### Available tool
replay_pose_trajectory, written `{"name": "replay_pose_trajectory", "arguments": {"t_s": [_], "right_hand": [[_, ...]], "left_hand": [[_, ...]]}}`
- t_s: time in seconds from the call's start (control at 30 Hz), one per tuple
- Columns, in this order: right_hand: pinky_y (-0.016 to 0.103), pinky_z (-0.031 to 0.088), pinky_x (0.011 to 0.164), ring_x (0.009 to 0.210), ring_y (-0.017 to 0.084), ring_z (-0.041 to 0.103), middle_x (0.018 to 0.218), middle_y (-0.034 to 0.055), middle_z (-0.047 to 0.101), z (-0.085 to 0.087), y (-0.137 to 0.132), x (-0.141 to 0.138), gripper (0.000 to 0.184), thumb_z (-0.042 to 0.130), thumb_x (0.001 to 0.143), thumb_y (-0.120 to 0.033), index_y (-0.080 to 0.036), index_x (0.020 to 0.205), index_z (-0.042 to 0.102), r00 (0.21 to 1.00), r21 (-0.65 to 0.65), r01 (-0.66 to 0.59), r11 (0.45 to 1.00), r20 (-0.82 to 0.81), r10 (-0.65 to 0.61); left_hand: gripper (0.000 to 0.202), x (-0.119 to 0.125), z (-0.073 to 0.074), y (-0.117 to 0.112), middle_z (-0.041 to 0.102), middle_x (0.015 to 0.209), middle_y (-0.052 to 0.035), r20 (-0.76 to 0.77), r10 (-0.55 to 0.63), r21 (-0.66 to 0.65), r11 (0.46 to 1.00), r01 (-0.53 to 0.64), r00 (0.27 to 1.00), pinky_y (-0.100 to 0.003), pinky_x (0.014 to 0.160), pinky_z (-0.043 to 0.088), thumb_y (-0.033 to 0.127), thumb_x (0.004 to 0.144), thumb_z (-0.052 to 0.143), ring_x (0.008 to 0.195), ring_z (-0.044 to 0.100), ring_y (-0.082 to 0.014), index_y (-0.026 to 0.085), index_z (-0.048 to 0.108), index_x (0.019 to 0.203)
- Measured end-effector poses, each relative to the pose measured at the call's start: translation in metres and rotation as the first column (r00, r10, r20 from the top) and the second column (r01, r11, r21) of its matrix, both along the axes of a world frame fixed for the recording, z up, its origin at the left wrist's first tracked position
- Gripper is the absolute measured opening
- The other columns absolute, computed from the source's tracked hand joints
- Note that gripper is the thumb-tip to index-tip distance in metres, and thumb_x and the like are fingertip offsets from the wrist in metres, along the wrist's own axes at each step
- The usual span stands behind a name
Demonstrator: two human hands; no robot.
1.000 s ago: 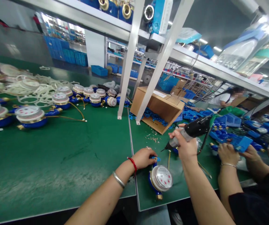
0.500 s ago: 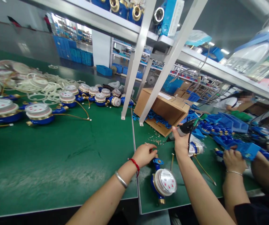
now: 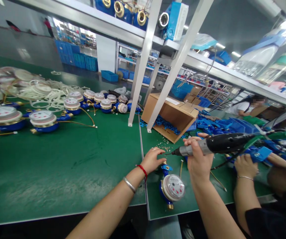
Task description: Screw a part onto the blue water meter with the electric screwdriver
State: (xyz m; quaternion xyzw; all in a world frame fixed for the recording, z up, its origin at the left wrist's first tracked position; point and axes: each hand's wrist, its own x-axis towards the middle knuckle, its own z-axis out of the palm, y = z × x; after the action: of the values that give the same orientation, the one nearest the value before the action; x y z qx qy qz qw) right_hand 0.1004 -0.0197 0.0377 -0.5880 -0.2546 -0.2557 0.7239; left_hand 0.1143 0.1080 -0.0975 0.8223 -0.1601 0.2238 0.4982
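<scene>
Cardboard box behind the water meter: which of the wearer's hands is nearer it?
Right. The right hand, holding the electric screwdriver, sits just below the cardboard box; the left hand rests farther down-left, beside the water meter.

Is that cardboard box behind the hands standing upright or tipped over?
Tipped over: the cardboard box lies on its side, and blue parts spill from its open mouth.

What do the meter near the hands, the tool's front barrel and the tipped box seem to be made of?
Water meter: blue-painted body with brass-coloured ends, likely metal; clear glossy dial cover, glass or plastic.
Tool barrel: grey with a dull sheen, probably metal.
Box: brown matte corrugated cardboard, flaps folded open.
</scene>
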Motion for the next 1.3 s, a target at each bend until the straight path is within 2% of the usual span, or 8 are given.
{"name": "replay_pose_trajectory", "arguments": {"t_s": [0.17,0.3,0.53,0.77,0.97,1.3], "right_hand": [[0.045,0.045,0.09,0.069,0.011,0.054,0.074,-0.0042,0.051,0.0,0.006,-0.011,0.033,0.064,0.076,-0.023,-0.024,0.104,0.046,0.999,0.035,-0.047,0.998,-0.003,0.047],[0.046,0.044,0.091,0.071,0.011,0.053,0.075,-0.0037,0.05,0.001,0.01,-0.016,0.031,0.065,0.076,-0.022,-0.024,0.102,0.048,0.999,0.019,-0.039,0.999,0.001,0.039],[0.048,0.045,0.091,0.07,0.011,0.052,0.077,-0.0027,0.049,0.004,0.01,-0.019,0.028,0.064,0.076,-0.023,-0.024,0.099,0.049,0.999,0.006,-0.046,0.999,0.013,0.046],[0.047,0.048,0.087,0.07,0.012,0.052,0.074,-0.0032,0.049,0.003,0.01,-0.018,0.027,0.064,0.076,-0.025,-0.024,0.099,0.049,1.0,-0.043,0.0,0.999,0.019,0.001],[0.05,0.046,0.089,0.071,0.012,0.054,0.074,-0.0035,0.05,0.003,0.009,-0.019,0.029,0.063,0.077,-0.023,-0.023,0.101,0.046,0.999,-0.029,-0.027,0.999,0.03,0.028],[0.046,0.047,0.085,0.07,0.012,0.053,0.075,-0.0033,0.05,0.001,0.006,-0.016,0.028,0.062,0.077,-0.024,-0.023,0.102,0.049,0.999,-0.018,-0.025,1.0,0.032,0.025]], "left_hand": [[0.003,0.0,0.002,0.0,0.06,0.091,-0.0025,0.08,0.005,-0.001,1.0,-0.005,0.997,-0.031,0.085,0.041,0.02,0.079,0.063,0.091,0.054,-0.0165,0.017,0.062,0.08],[0.006,-0.003,0.005,0.0,0.057,0.092,-0.003,0.129,0.062,0.031,0.997,-0.066,0.99,-0.032,0.084,0.041,0.018,0.078,0.063,0.092,0.052,-0.017,0.016,0.058,0.077],[0.013,-0.01,0.012,0.002,0.055,0.098,-0.0043,0.203,0.084,0.117,0.987,-0.11,0.976,-0.034,0.087,0.041,0.019,0.077,0.066,0.098,0.049,-0.019,0.016,0.053,0.08],[0.011,-0.009,0.011,0.001,0.055,0.101,-0.0048,0.232,0.059,0.149,0.984,-0.096,0.971,-0.034,0.088,0.042,0.021,0.078,0.065,0.1,0.049,-0.0187,0.016,0.055,0.08],[0.007,-0.007,0.011,0.0,0.057,0.101,-0.0044,0.25,0.027,0.173,0.982,-0.073,0.968,-0.034,0.09,0.042,0.021,0.08,0.062,0.1,0.05,-0.0181,0.016,0.057,0.079],[0.006,-0.008,0.011,-0.001,0.057,0.102,-0.0051,0.249,-0.002,0.179,0.983,-0.044,0.969,-0.035,0.092,0.042,0.02,0.081,0.061,0.101,0.051,-0.0177,0.016,0.057,0.079]]}}
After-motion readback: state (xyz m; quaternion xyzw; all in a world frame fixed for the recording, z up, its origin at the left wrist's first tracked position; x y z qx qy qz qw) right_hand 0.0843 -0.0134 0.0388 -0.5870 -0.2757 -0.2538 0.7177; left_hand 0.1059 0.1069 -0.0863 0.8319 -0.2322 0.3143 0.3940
